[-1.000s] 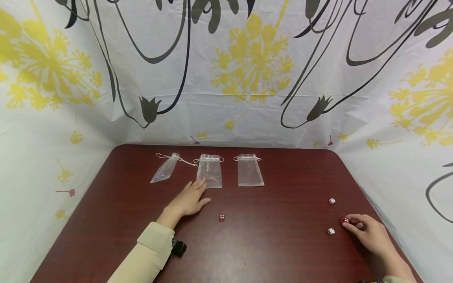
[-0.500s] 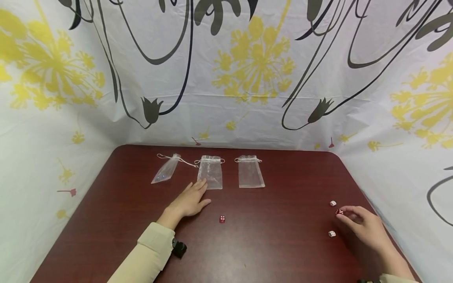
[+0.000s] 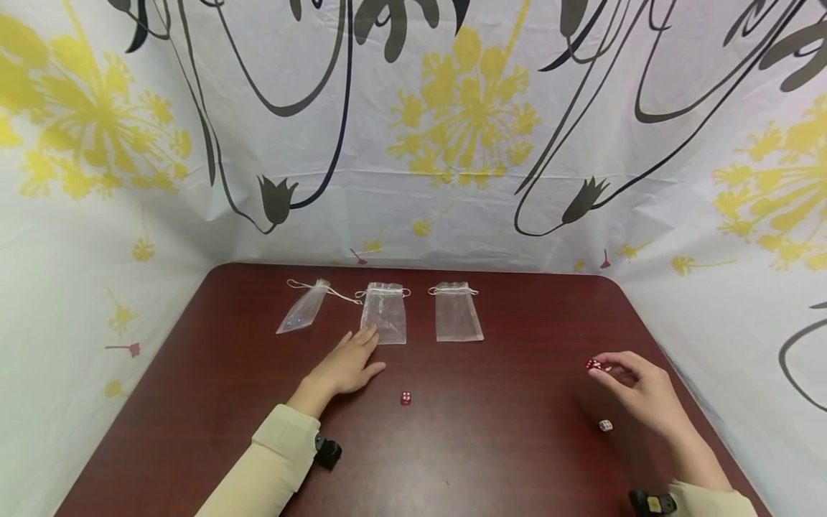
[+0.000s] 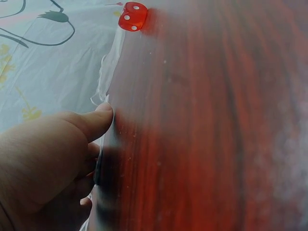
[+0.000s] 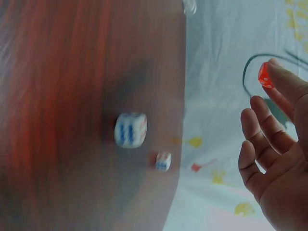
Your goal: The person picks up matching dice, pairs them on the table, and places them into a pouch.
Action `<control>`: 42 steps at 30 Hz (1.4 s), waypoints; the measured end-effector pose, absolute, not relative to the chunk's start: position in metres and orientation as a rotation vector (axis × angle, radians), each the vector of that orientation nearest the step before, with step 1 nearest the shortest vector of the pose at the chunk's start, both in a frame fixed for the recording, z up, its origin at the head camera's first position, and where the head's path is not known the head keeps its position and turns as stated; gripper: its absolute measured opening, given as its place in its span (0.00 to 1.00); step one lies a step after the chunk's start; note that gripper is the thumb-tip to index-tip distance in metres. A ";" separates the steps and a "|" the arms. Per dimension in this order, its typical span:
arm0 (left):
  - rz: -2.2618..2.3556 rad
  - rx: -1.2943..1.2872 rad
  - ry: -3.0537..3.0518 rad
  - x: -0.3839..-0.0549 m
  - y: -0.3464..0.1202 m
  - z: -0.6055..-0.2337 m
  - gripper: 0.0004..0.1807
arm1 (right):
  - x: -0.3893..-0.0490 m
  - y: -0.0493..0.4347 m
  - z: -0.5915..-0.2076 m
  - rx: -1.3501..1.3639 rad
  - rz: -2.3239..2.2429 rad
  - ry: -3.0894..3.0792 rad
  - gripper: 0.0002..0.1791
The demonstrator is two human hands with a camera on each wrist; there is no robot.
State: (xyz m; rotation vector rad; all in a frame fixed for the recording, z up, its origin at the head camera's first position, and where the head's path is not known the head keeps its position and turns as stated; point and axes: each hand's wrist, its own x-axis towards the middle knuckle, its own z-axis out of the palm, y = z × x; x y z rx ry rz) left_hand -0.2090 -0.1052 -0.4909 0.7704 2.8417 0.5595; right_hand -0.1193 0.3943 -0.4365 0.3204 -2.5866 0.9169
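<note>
My right hand (image 3: 649, 398) pinches a red die (image 5: 264, 75) between thumb and forefinger, raised over the right side of the table. Below it lie two white dice: the nearer white die (image 5: 130, 130) shows blue pips, and the farther white die (image 5: 163, 161) is mostly behind my fingers in the head view. My left hand (image 3: 342, 366) rests palm down, fingertips on the lower corner of the middle drawstring bag (image 3: 388, 312), which is sheer and flat. Another red die (image 3: 405, 398) sits on the table to the right of my left thumb.
A sheer drawstring bag (image 3: 304, 312) with small bluish things inside lies at the back left. A flat sheer bag (image 3: 457, 319) lies right of the middle one. The dark red table (image 3: 504, 445) meets a patterned cloth (image 3: 362, 215) behind and at both sides.
My right hand has lifted the red die and carried it up and to the left, passing in front of the farther white die. The left hand stays where it was.
</note>
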 end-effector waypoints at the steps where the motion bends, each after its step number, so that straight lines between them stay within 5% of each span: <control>1: 0.564 0.770 2.845 -0.209 -0.105 -0.491 0.36 | -0.121 0.390 -0.435 0.329 0.913 -2.583 0.12; 42: 0.570 0.759 2.860 -0.208 -0.104 -0.493 0.35 | -0.176 0.203 -0.464 0.974 1.129 -2.523 0.10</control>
